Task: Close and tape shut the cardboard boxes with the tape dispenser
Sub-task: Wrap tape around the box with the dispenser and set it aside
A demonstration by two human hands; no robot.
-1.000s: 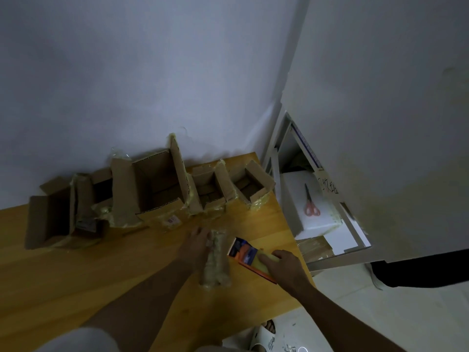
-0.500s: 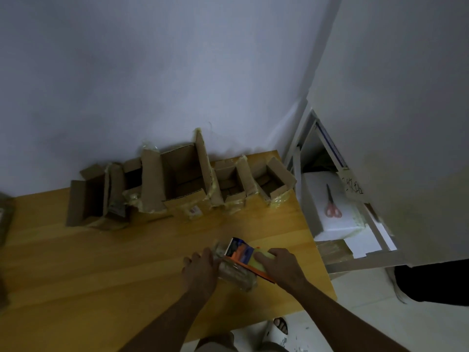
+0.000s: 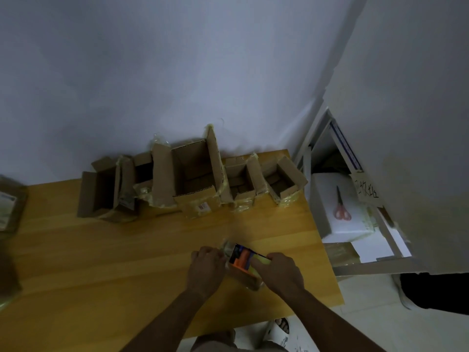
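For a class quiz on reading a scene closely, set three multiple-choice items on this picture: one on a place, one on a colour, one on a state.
1. Where do the scissors lie?
A. on the wooden table
B. on the white box on the shelf beside the table
C. inside an open carton

2. What colour are the scissors' handles?
A. red-orange
B. green
C. black

3. In what state are the cardboard boxes along the wall?
A. closed and taped
B. crushed flat
C. open, flaps up

Answers:
1 B: they rest on the white box, off the table.
2 A: the handles show red-orange against the white.
3 C: the flaps stand up and the insides show, while both hands, left and right, work a small taped box with the tape dispenser.
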